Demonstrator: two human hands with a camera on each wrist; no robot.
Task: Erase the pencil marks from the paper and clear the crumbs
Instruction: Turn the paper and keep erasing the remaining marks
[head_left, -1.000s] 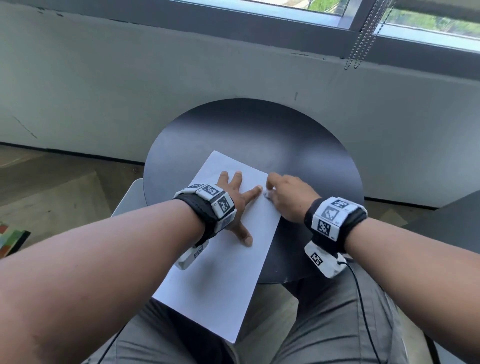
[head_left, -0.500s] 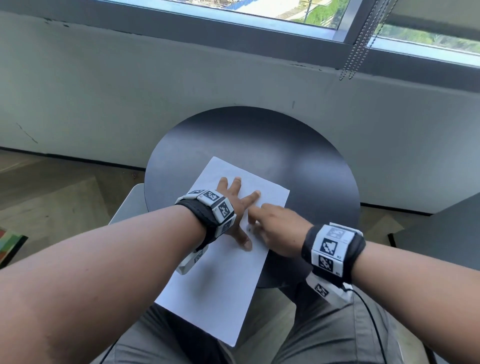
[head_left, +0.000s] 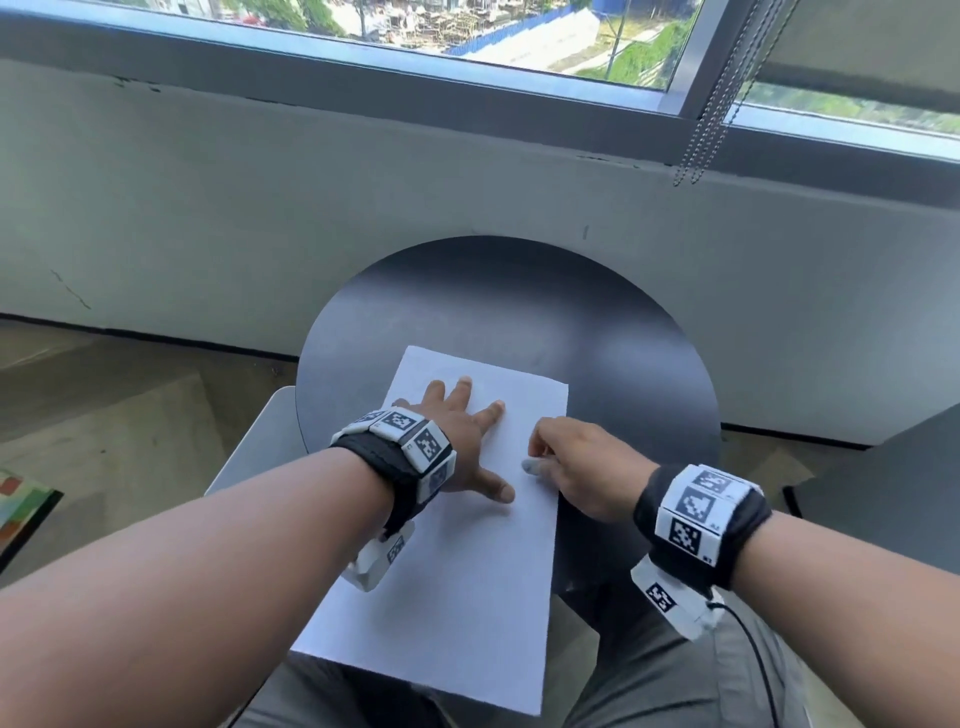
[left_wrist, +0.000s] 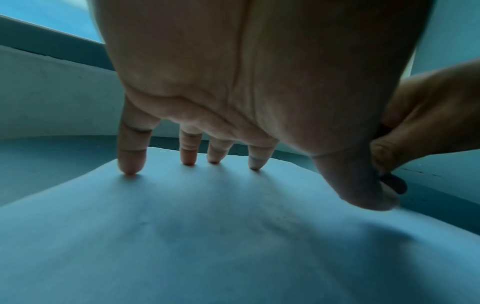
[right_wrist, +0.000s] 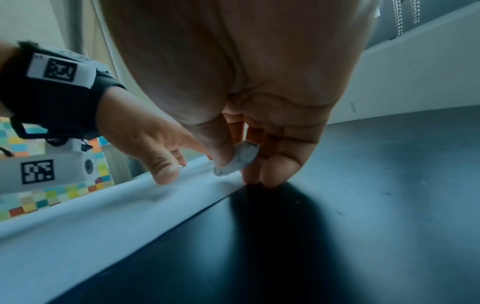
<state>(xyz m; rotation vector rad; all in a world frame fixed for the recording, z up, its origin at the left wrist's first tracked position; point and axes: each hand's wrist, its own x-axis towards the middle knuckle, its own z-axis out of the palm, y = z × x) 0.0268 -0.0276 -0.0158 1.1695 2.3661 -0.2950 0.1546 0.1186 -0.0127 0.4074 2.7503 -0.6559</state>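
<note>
1. Head view: grey wall under a window, with a round dark table (head_left: 597, 332) set against it. A white rectangular sheet of paper (head_left: 467, 597) lay on the table, its near end overhanging the person's lap. The left hand (head_left: 462, 441) was flat on the sheet, fingers spread, pinning it. The right hand (head_left: 582, 467) sat at the sheet's right edge, fingers curled, pinching a small pale grey eraser (head_left: 531, 466) with its tip on the paper. No pencil marks resolved from here.
2. Left wrist view: spread fingertips (left_wrist: 130, 168) and thumb pressed on the paper (left_wrist: 233, 246). Only very faint smudges showed on the sheet, too weak to call. The right hand (left_wrist: 426, 123) was just beside the thumb.
3. Right wrist view: the speckled, worn eraser (right_wrist: 237, 161) was pinched between thumb and fingers, its lower end touching the paper (right_wrist: 103, 216) near its edge. A few specks lay on the table (right_wrist: 389, 185) beyond the edge, possibly crumbs.
4. Status, my read: erasing was under way or nearly done, since little graphite was visible. The crumb sweep was not yet done.
</note>
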